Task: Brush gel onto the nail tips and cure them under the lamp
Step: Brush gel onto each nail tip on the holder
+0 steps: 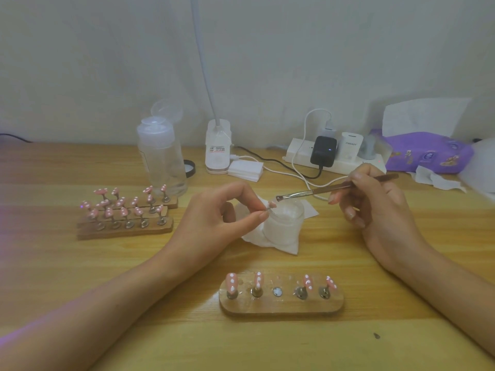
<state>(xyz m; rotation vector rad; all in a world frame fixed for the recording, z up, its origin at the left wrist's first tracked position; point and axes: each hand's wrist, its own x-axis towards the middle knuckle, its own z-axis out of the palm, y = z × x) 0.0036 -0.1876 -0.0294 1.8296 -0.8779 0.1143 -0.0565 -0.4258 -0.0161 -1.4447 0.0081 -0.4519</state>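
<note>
The left hand (219, 210) pinched 1 nail tip (271, 204) over the jar (284, 223). The right hand (375, 199) held the brush (321, 190) to it.

A plain, pale wall (107, 62) fills the upper half of the view, unmarked and evenly, dimly lit. Below it runs a light wooden desk (80, 277) with visible grain. A white power strip (300, 153) lies on the desk against the wall; a black adapter (323, 151) and a white charger (350, 148) are plugged into it. Just right of the strip lies a purple tissue pack (428, 153). Far left of the strip, a violet glow tints the desk's edge.
</note>
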